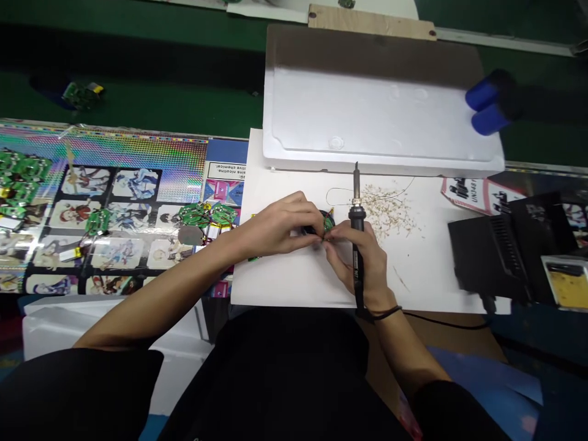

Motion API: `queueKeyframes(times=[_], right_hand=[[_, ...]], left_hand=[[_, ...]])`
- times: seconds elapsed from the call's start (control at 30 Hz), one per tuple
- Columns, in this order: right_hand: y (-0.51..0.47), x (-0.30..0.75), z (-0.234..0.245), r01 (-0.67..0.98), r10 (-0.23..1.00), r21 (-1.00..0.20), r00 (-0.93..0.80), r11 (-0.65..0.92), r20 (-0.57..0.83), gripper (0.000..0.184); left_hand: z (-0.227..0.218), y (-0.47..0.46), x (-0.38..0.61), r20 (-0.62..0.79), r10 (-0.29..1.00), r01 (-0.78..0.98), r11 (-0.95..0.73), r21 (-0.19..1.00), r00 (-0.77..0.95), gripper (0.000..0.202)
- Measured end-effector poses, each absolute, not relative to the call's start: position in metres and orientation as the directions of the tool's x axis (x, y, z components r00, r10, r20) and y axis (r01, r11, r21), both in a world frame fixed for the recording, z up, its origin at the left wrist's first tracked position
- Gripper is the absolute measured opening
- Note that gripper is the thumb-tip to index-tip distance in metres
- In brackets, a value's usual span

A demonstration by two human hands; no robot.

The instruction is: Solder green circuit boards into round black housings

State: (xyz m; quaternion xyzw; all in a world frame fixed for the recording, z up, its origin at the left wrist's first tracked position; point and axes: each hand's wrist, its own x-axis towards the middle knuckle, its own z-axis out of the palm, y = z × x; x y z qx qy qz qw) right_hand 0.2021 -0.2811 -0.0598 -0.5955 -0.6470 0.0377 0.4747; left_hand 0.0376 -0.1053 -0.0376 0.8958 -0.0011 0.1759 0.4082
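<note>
My left hand (280, 226) is closed round a small black part with a green circuit board (327, 223) on the white sheet (294, 282). My right hand (362, 260) meets it from the right, fingertips pinching at the same board. A black soldering iron (356, 220) lies along the back of my right hand between its fingers, its metal tip pointing away from me toward the foam tray. A thin wire loop (340, 191) lies just beyond the hands.
White foam tray (381, 116) stands behind the sheet. Scattered wire clippings (390, 211) lie to the right. A black soldering station (500, 254) with a yellow sponge (568, 285) sits far right. More green boards (206, 215) rest on the colourful printed sheet (114, 202) at left. Blue cylinders (487, 107) at back right.
</note>
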Motion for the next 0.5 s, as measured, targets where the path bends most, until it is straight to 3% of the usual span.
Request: queueKeyframes(times=[0.3, 0.4, 0.5], right_hand=[[-0.286, 0.202, -0.057, 0.752, 0.801, -0.599, 0.167, 0.274, 0.575, 0.046], [-0.297, 0.201, -0.045, 0.655, 0.779, -0.711, 0.296, 0.255, 0.552, 0.028], [-0.31, 0.203, -0.032, 0.418, 0.7, -0.868, 0.535, 0.268, 0.473, 0.033]], left_hand=[[-0.037, -0.107, 0.04, 0.288, 0.166, -0.122, -0.632, 0.766, 0.943, 0.007], [-0.036, -0.108, 0.04, 0.292, 0.157, -0.12, -0.661, 0.74, 0.943, 0.009], [-0.035, -0.109, 0.04, 0.298, 0.148, -0.12, -0.684, 0.719, 0.943, 0.01]])
